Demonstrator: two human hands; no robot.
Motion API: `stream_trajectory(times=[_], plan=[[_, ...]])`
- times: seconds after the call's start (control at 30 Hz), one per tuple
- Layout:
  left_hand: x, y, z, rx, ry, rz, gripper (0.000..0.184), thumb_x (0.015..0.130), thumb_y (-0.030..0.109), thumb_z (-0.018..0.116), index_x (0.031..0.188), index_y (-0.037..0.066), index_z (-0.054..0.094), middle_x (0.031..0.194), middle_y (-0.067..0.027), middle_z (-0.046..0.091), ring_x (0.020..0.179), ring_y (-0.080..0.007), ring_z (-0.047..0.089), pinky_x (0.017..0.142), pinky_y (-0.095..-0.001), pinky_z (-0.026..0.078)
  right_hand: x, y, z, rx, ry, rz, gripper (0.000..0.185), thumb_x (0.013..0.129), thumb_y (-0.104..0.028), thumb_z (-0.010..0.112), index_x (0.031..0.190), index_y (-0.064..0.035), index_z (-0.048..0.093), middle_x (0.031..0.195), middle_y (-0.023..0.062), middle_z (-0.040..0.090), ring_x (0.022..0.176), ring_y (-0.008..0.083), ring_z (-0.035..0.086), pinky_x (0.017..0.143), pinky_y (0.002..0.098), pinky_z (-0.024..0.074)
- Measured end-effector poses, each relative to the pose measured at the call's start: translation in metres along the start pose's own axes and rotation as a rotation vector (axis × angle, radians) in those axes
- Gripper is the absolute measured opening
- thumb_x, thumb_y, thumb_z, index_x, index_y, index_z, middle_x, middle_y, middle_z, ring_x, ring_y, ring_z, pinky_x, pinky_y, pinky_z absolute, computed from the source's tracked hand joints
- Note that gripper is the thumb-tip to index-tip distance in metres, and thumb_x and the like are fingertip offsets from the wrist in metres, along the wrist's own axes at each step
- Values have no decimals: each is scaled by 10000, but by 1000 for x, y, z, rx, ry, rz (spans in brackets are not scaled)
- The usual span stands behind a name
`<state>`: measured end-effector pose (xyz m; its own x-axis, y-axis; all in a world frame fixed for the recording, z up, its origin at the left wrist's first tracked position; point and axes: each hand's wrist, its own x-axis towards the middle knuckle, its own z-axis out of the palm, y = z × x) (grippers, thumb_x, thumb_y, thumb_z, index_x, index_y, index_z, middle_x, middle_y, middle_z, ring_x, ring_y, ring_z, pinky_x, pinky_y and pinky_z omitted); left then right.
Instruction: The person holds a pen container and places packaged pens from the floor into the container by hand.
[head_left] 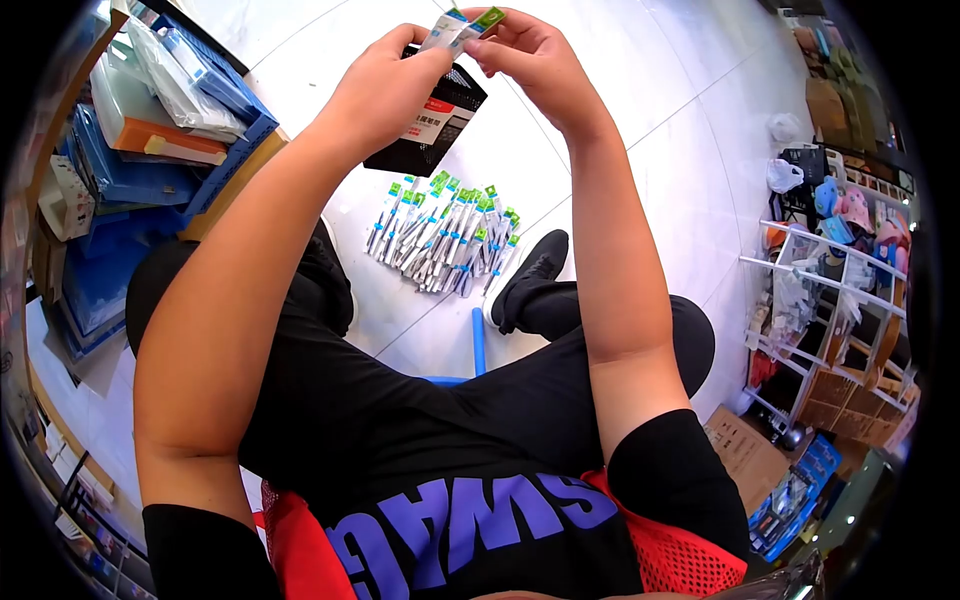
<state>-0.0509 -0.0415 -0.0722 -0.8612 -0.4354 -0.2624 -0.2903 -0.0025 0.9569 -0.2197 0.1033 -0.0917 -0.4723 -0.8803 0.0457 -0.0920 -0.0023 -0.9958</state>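
My left hand is closed on slim clear packets with green-printed tops, at the top of the head view. The thumb and fingers of my right hand pinch the green-topped end beside it. What the packets contain is too small to make out. Just below my left hand is a black mesh pen holder with a red and white label; my left hand partly hides it, and I cannot tell whether they touch. A pile of similar slim green-topped packets lies on the floor between my feet.
White floor tiles spread around my feet. On the left, blue folders and plastic-wrapped stationery fill a shelf. A white wire rack with mixed goods stands on the right, near a cardboard box. A blue stool leg shows between my legs.
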Motion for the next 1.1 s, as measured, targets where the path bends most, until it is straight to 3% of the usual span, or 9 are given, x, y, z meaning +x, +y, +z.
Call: stream_trajectory(times=[0.13,0.27,0.47,0.67,0.77,0.9,0.93,1.0,1.1], plan=[[2,-5,2,-1,-26,13,462,964,380,603,1270,36,637,1022,-146,721,876,-209,696,807,-354,564,-1,-8,6,-38,-14,45,345,920,-310,837,1153,-63,776,964,12,754,816,82,614,774,241,508],[2,-4,4,28,-34,21,361,958,273,584,1240,57,648,1022,-114,714,866,-159,694,799,-299,569,0,-2,5,-1,-7,62,349,922,-318,836,1150,-62,773,928,-10,731,784,72,579,740,229,489],[0,-2,7,46,-53,-8,387,962,272,566,1275,59,644,1047,-126,716,891,-173,702,819,-314,577,6,5,8,-2,64,7,344,922,-318,839,1142,-64,765,932,-23,711,800,65,569,742,222,487],[-3,-1,7,68,-67,-21,391,966,268,568,1286,56,642,1059,-127,718,904,-176,707,827,-313,579,10,18,3,219,-17,14,276,944,-248,819,1140,-63,759,977,3,733,811,74,593,765,241,505],[1,-9,7,94,-51,-1,401,967,265,574,1306,60,635,1060,-133,716,902,-178,707,831,-313,581,6,7,8,278,72,18,201,965,-204,792,1101,-61,754,984,13,737,822,103,623,798,285,541],[0,-6,3,108,46,7,543,936,372,614,1367,43,597,1065,-196,728,931,-259,728,859,-377,583,17,-16,-2,624,355,-15,103,1054,-122,667,1152,-91,660,1033,12,724,824,109,659,741,262,569],[3,-11,1,131,82,29,548,940,376,607,1375,44,591,1091,-211,731,951,-273,736,865,-386,591,16,2,-18,670,456,-15,95,1060,-150,660,1151,-127,665,1057,5,732,910,128,678,841,318,578],[6,-12,0,156,146,9,473,950,322,602,1353,74,607,1091,-167,716,936,-214,716,852,-318,579,12,44,-50,689,617,19,118,1050,-158,678,1163,-132,661,1072,0,727,1050,137,695,865,356,597],[9,-18,-4,70,139,-13,483,951,337,606,1358,76,606,1101,-168,721,952,-219,718,862,-321,578,-17,80,-57,596,876,69,171,987,-172,767,1105,-68,699,990,44,737,896,182,687,863,394,600]])
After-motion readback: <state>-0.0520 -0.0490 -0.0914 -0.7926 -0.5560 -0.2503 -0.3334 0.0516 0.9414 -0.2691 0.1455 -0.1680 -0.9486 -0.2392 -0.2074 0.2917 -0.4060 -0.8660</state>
